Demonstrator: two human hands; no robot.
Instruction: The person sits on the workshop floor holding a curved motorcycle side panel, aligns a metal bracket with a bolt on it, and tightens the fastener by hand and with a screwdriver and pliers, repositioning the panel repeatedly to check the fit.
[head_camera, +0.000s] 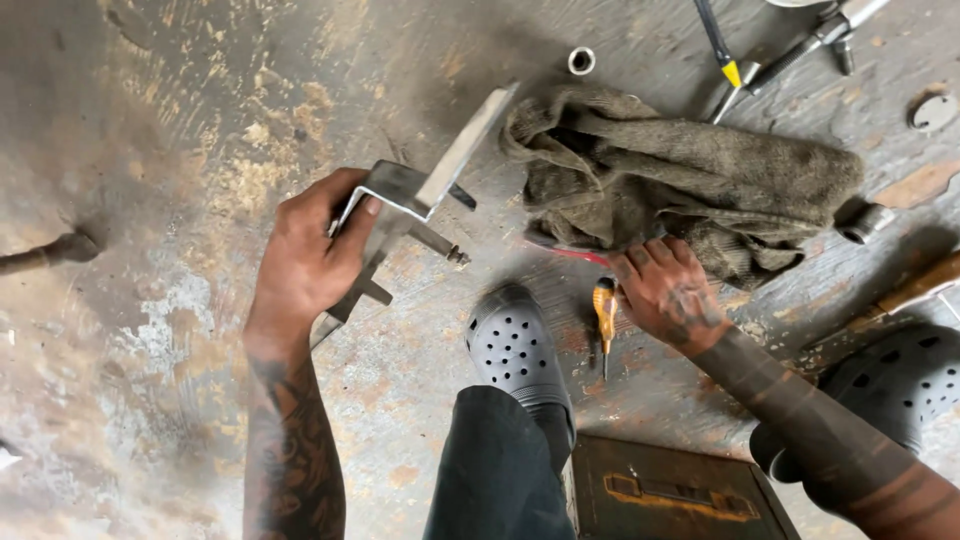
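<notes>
— What lies at the far left?

— A rusty round bar (48, 252) on the stained concrete floor (150, 120), well apart from the hands.

— And the left hand?

— The left hand (305, 255) is clamped on a bent grey steel bracket (400, 200) with a long flat arm that slants up to the right. The thumb presses on the top of the bend and the other fingers wrap round behind it. The bracket is lifted off the floor, tilted, just left of a crumpled grey-brown rag (680, 175).

— Between the hands?

— A grey perforated clog (515, 350) on the person's foot, and just beside it a small orange-handled screwdriver (605, 315) lying on the floor.

— The right hand?

— The right hand (670, 290) rests at the near edge of the rag, its fingers curled down onto the cloth and a red strip (575, 253) that shows beneath; I cannot tell whether they grip anything. The screwdriver lies just beside its thumb.

— Further right?

— A second clog (900, 385), a wooden handle (920, 285), and a dark green metal box (670, 490) below.
</notes>
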